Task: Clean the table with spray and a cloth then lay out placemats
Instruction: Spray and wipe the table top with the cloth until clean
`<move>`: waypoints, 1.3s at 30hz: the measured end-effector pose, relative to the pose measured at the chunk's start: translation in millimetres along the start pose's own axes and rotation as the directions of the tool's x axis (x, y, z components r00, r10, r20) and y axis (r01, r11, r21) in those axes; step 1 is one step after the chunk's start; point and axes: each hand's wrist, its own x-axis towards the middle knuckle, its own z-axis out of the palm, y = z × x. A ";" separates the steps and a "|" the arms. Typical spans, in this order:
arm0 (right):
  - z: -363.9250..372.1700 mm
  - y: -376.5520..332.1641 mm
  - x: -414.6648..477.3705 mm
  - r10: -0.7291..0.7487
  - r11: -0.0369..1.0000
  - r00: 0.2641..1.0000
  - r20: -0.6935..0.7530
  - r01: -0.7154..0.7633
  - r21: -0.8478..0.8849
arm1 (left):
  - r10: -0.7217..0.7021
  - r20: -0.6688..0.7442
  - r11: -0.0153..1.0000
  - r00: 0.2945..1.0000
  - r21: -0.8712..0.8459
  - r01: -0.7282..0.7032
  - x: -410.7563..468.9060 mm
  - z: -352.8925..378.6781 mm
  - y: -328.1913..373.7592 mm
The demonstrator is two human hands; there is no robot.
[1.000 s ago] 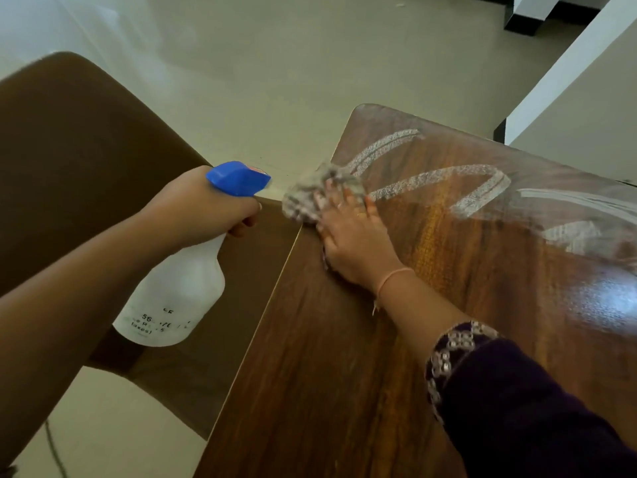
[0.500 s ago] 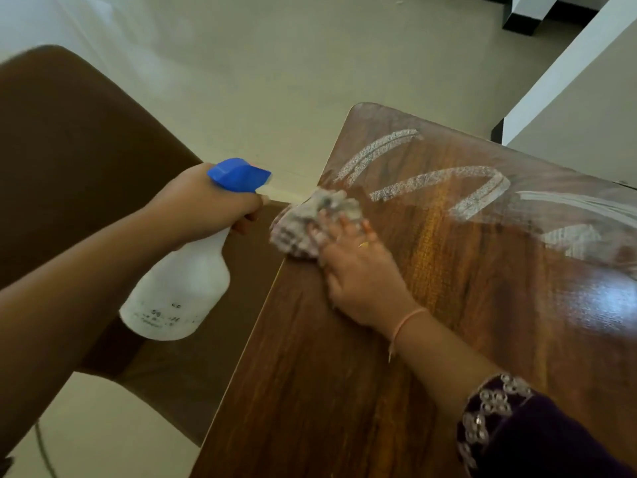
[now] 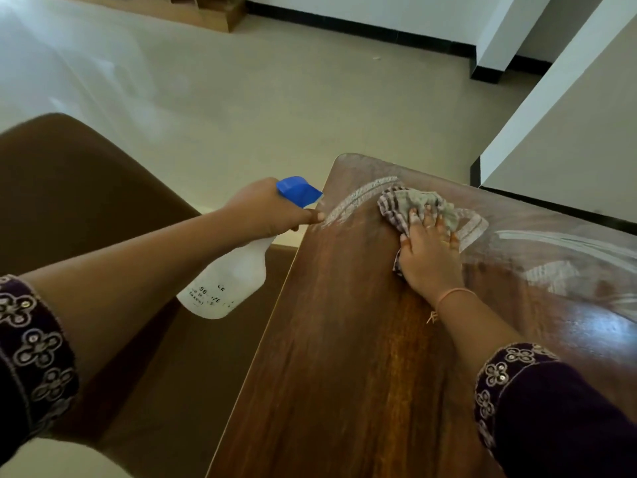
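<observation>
A glossy brown wooden table (image 3: 344, 357) fills the lower right, with white foamy streaks (image 3: 358, 198) across its far end. My right hand (image 3: 429, 258) presses a crumpled checked cloth (image 3: 410, 205) flat onto the tabletop near the far left corner, fingers spread over it. My left hand (image 3: 265, 212) grips the neck of a white spray bottle (image 3: 231, 281) with a blue head (image 3: 298, 191), held just off the table's left edge, nozzle toward the streaks. No placemats are in view.
A brown chair (image 3: 69, 208) stands left of the table, under the bottle. Pale tiled floor (image 3: 241, 98) stretches beyond. A white wall with a dark skirting (image 3: 551, 115) rises close behind the table's far right side.
My right hand has pushed the cloth away from the left edge, up toward the far corner over the streaks. The left hand with the bottle has come closer to the table edge.
</observation>
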 end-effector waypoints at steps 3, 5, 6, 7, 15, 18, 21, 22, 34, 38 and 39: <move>1.1 0.5 0.6 -0.004 1.000 1.000 -0.008 0.004 -0.004 | 0.041 -0.003 0.996 0.999 0.083 -0.041 4.5 -0.7 4.6; 1.2 0.5 0.7 -0.007 1.000 1.000 -0.009 0.007 -0.006 | 0.075 0.070 0.997 0.995 -0.019 -0.074 5.7 -1.9 7.8; 1.5 0.6 0.6 -0.008 1.000 1.000 -0.009 0.008 -0.007 | 0.082 0.122 0.992 0.989 -0.102 -0.070 6.5 -2.2 9.5; 1.4 0.7 0.8 -0.009 1.000 1.000 -0.011 0.009 -0.008 | 0.079 0.173 0.983 0.982 -0.176 -0.048 7.6 -2.1 11.8; 2.1 2.7 2.6 -0.018 0.999 1.000 -0.008 0.017 -0.034 | 0.043 0.032 0.993 0.999 0.109 -0.046 27.0 4.2 22.8; 2.2 5.0 8.7 -0.017 1.000 1.000 0.001 0.017 -0.018 | 0.029 0.218 1.000 0.975 -0.015 -0.027 28.4 1.1 23.3; 1.4 6.4 21.0 0.026 1.000 1.000 -0.012 -0.026 -0.008 | -0.017 0.227 0.999 0.974 -0.032 0.025 31.7 -3.6 21.0; 1.7 6.1 25.3 0.043 0.999 0.999 -0.024 -0.043 -0.010 | -0.023 0.194 0.999 0.981 0.044 0.014 33.8 -4.5 20.3; -0.2 -5.6 63.8 0.138 0.990 0.988 -0.064 -0.138 0.012 | 0.038 0.112 0.999 0.993 -0.028 -0.035 52.8 -14.5 33.6; -0.5 -20.4 61.7 -0.060 0.998 0.995 -0.076 0.061 0.010 | 0.008 0.082 0.996 0.997 -0.087 -0.001 53.1 -8.9 32.4; 0.5 -23.8 56.3 -0.142 0.990 0.988 -0.059 0.143 0.010 | -0.002 0.076 0.995 0.997 -0.102 0.009 53.0 -7.6 31.0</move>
